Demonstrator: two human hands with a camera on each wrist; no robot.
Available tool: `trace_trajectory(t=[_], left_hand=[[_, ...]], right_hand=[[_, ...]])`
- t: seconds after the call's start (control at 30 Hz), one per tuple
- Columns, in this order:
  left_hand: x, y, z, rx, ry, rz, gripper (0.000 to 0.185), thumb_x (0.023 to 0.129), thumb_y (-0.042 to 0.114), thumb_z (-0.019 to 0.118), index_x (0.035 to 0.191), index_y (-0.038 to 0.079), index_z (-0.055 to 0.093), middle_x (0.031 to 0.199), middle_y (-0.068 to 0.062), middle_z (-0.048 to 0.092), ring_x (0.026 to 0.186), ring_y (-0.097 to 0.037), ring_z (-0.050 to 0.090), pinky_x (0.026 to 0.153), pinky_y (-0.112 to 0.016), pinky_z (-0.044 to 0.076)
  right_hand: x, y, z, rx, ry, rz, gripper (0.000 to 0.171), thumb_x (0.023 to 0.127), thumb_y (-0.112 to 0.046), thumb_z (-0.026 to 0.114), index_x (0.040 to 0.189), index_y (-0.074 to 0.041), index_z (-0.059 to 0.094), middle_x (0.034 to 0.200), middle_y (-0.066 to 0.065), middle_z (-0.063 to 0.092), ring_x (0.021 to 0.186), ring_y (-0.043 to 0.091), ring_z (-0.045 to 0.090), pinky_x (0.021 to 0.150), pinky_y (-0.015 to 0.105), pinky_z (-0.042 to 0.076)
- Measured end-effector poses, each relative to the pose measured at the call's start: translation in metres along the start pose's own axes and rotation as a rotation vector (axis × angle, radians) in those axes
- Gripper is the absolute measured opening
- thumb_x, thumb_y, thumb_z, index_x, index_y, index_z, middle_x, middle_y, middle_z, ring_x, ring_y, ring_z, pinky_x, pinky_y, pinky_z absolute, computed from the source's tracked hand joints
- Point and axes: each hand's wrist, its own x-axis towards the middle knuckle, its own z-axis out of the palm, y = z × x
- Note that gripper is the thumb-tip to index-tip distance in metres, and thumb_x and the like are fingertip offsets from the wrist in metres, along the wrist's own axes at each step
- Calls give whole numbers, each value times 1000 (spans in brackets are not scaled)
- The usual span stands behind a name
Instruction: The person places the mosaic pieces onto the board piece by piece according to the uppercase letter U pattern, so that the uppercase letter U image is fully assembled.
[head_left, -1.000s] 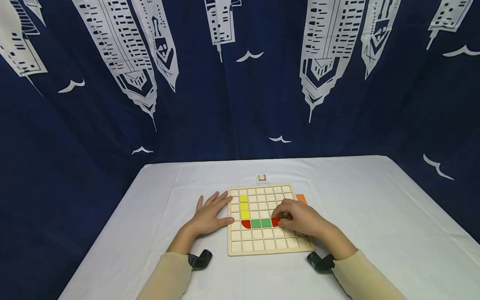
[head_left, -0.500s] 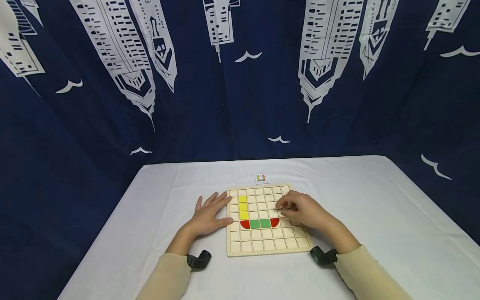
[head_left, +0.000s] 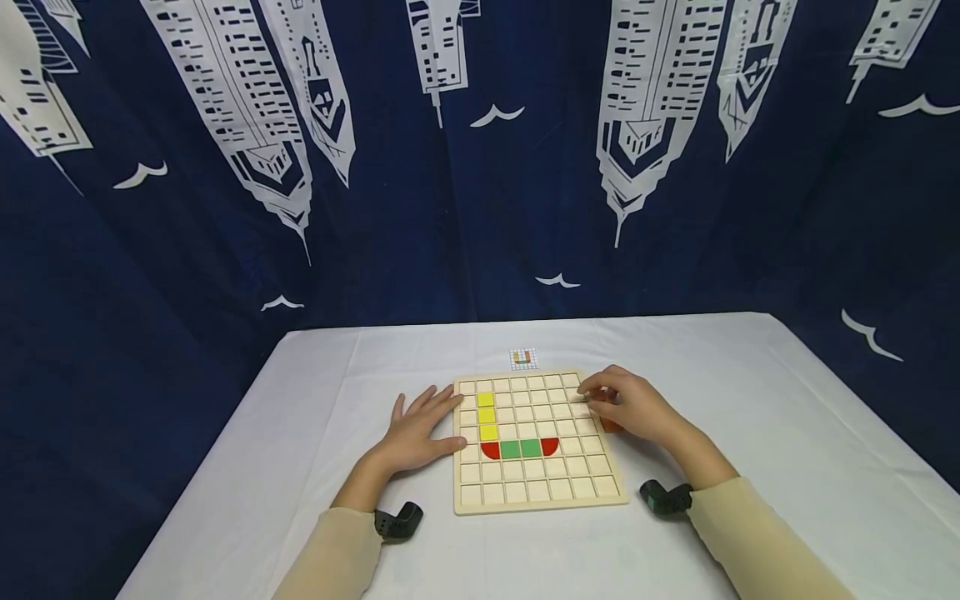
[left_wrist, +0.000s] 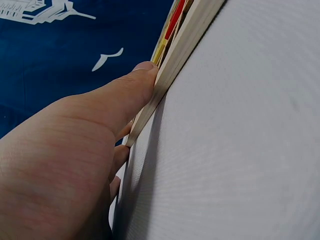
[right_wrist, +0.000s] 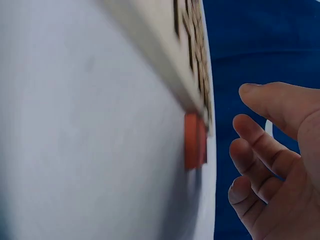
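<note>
A wooden grid board (head_left: 536,487) lies on the white table. Its cells hold three yellow tiles (head_left: 486,415) in a column, then a bottom row: a red quarter-round (head_left: 491,450), two green tiles (head_left: 521,448) and another red quarter-round (head_left: 550,445). My left hand (head_left: 438,417) lies flat on the cloth; its thumb (left_wrist: 142,82) presses the board's left edge (left_wrist: 185,45). My right hand (head_left: 600,398) hovers at the board's right edge, fingers (right_wrist: 260,145) loosely curled and holding nothing. Stacked orange pieces (right_wrist: 195,140) lie just below that hand, beside the board, and it does not touch them.
A small pattern card (head_left: 523,358) lies beyond the board's far edge. White cloth (head_left: 750,400) covers the table on both sides of the board. A dark blue curtain (head_left: 480,167) with white buildings hangs behind. Black wrist cameras (head_left: 397,518) sit near both sleeves.
My right hand has left the right-hand red quarter-round in the board and moved right and away to the board's right edge, over the orange pieces. The left hand has stayed put.
</note>
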Motion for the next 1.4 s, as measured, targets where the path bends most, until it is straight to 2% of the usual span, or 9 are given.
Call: trace_trajectory(t=[0.3, 0.5, 0.7, 0.87, 1.2, 1.4], left_hand=[[-1, 1, -1, -7, -2, 4, 74, 85, 54, 64, 148, 25, 38, 160, 4, 24, 151, -27, 13, 116, -63, -8], [-1, 1, -1, 4, -2, 2, 74, 85, 54, 63, 148, 25, 38, 160, 4, 24, 151, -27, 13, 116, -63, -7], [-1, 1, -1, 6, -2, 0, 74, 85, 54, 63, 148, 26, 38, 160, 4, 24, 151, -26, 12, 116, -63, -8], [0, 1, 0, 3, 4, 2, 74, 85, 54, 63, 148, 25, 39, 160, 3, 25, 151, -27, 13, 115, -64, -7], [-1, 2, 0, 1, 11, 4, 72, 85, 53, 64, 147, 25, 40, 160, 4, 25, 151, -27, 14, 115, -64, -7], [-1, 2, -1, -3, 8, 0, 73, 85, 54, 64, 147, 25, 40, 160, 4, 25, 151, -27, 13, 115, -64, -7]], right_hand=[[5, 19, -4, -43, 14, 29, 24, 87, -15, 70, 111, -14, 68, 104, 6, 63, 80, 15, 51, 70, 27, 45], [7, 22, -7, -51, -36, 80, 27, 87, -15, 68, 114, -14, 67, 108, 8, 62, 83, 16, 52, 74, 29, 45], [9, 24, -7, -56, -71, 108, 29, 87, -17, 69, 115, -12, 66, 104, 9, 62, 83, 17, 53, 73, 29, 45], [9, 25, -6, -58, -86, 106, 29, 88, -16, 68, 116, -10, 66, 101, 7, 62, 82, 16, 52, 72, 29, 45], [10, 25, -6, -57, -61, 74, 29, 85, -11, 69, 114, -6, 68, 95, 6, 60, 78, 15, 47, 67, 27, 42], [11, 25, -7, -65, -54, 80, 26, 85, -8, 68, 111, -6, 69, 95, 7, 61, 80, 16, 50, 70, 28, 43]])
